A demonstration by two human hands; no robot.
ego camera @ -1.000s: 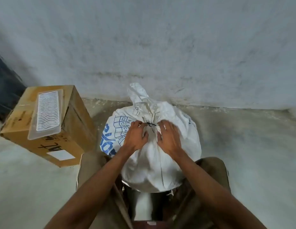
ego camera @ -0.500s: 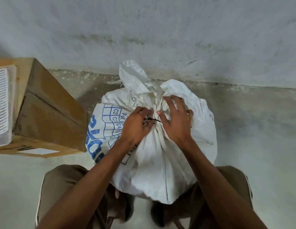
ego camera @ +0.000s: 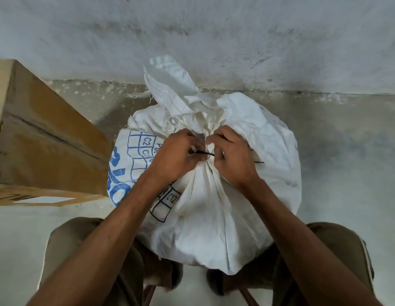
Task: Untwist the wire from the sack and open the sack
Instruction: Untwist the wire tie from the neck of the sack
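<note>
Wire [ego camera: 205, 153] lies left-right across sack [ego camera: 214, 213] neck, between both hands.
Left hand [ego camera: 174, 157] pinches one end; right hand [ego camera: 233, 160] seemingly grips the other; equally near.

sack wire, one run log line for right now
sack: tied shut | wire: around neck | left hand: pinching wire | right hand: on neck

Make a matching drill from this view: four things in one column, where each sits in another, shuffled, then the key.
1. wire
2. cardboard box
3. sack
4. metal eyelet

A. on the floor at the left edge of the view
B. between the person's knees
C. around the gathered neck, between both hands
D. on the fabric just above the left hand

Pairs: 1-C, 2-A, 3-B, 4-D
</note>
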